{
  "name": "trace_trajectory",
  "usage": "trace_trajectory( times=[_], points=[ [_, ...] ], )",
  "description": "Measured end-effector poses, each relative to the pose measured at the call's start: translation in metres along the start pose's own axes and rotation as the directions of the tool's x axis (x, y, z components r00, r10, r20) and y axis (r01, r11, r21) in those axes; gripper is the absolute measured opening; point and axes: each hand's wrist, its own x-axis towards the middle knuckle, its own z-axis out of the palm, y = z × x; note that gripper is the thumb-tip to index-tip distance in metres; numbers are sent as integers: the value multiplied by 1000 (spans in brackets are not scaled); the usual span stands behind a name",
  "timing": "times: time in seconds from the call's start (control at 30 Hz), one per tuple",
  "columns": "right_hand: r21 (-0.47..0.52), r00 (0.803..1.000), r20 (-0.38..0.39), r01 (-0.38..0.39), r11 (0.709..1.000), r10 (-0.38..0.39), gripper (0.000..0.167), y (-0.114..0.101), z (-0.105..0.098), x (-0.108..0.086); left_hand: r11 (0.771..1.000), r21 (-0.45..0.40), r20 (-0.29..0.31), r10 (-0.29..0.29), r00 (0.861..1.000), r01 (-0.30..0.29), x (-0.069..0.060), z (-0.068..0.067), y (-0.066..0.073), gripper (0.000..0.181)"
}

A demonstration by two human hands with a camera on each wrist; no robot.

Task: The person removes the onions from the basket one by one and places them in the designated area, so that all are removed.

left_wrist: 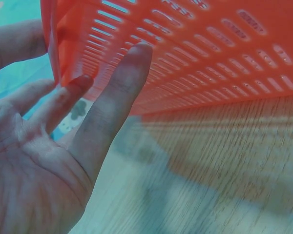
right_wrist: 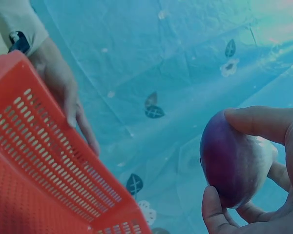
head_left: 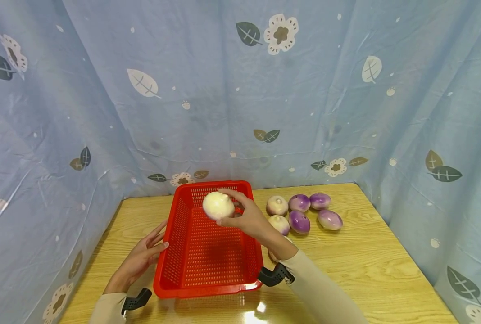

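My right hand [head_left: 246,216] grips a white and purple turnip [head_left: 217,206] above the far half of a red plastic basket [head_left: 212,256]. In the right wrist view the purple side of the turnip [right_wrist: 229,163] shows, with thumb and fingers around it. The basket has slotted walls and a bare floor. At its left side rests my left hand [head_left: 143,256], touching the wall with fingers extended. The left wrist view shows the fingers [left_wrist: 117,92] spread against the slotted wall [left_wrist: 205,53], the palm free.
Right of the basket, several purple and white turnips [head_left: 299,222] lie on the wooden table [head_left: 358,261]. One near the basket's right rim is partly hidden by my right forearm. A blue patterned curtain [head_left: 208,108] hangs behind and at both sides.
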Motion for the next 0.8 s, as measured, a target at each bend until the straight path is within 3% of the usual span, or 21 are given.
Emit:
trace_trajectory(
  times=[0.4,0.8],
  points=[
    [-19,997,-63,-49,999,47,76,14,-29,-36,1000,1,-7,-7,1000,7,0,1,1,76],
    [-120,991,-136,-34,992,18,76,34,-56,-63,1000,9,-12,-15,1000,15,1,0,0,77]
  ],
)
